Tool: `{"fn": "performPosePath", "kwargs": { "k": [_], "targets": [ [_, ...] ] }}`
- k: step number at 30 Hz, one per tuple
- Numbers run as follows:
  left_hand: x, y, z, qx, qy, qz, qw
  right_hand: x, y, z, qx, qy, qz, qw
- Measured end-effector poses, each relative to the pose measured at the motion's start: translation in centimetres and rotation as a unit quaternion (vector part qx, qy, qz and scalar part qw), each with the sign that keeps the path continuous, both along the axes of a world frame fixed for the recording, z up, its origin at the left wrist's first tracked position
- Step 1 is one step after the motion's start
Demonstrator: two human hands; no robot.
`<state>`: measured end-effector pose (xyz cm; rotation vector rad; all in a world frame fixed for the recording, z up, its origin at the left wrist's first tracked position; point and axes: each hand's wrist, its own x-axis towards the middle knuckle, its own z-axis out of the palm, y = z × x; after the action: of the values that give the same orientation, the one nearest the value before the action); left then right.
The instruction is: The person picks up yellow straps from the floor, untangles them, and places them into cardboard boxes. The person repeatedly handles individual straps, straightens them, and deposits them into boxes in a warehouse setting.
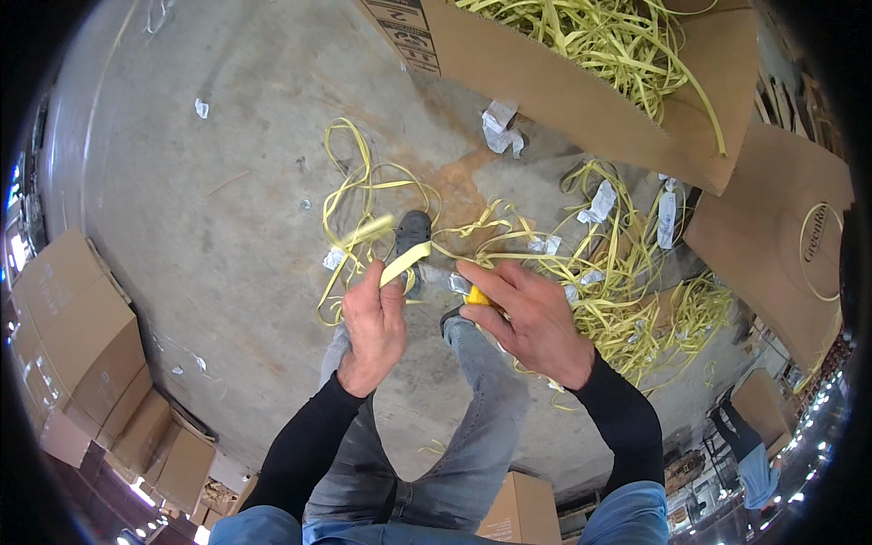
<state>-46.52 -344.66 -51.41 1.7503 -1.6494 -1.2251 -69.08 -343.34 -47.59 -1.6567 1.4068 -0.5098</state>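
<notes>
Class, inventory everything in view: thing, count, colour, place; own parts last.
Held strap: one, yellow, centre
Small tool: one, yellow, centre
Floor: one, grey, underneath
Loose straps: many, yellow, on floor
Open box: one, brown, top right
Boxed straps: many, yellow, inside it
Stacked boxes: several, brown, left
Lower box: one, brown, bottom
Other cardboard: several, brown, right
Scraps: several, whitish, floor
Another person: one, blue top, lower right
Shoes: two, dark, centre
Trousers: one pair, grey, below
Shirt: one, blue, bottom edge
Sleeves: two, black, forearms
Left hand: one, bare, gripping held strap
Right hand: one, bare, gripping small tool

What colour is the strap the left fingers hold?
The strap is yellow, clearest in the head view.
</notes>
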Motion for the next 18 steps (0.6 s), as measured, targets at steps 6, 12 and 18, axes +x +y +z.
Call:
{"fn": "performPosePath", "kwargs": {
  "k": [6, 12, 18],
  "targets": [
    [0.3, -0.5, 2.6, -0.05, -0.043, -0.029, 0.997, 1.3, -0.4, 1.4, -0.059, -0.012, -0.001, 0.998],
    [1.2, 0.9, 1.9, -0.026, -0.041, -0.055, 0.997, 2.3, 1.3, -0.5, -0.075, -0.007, -0.045, 0.996],
    [0.8, 1.2, 4.1, 0.01, -0.033, -0.112, 0.993, 1.4, 1.3, -2.5, -0.089, 0.044, -0.068, 0.993]
  ]
}}
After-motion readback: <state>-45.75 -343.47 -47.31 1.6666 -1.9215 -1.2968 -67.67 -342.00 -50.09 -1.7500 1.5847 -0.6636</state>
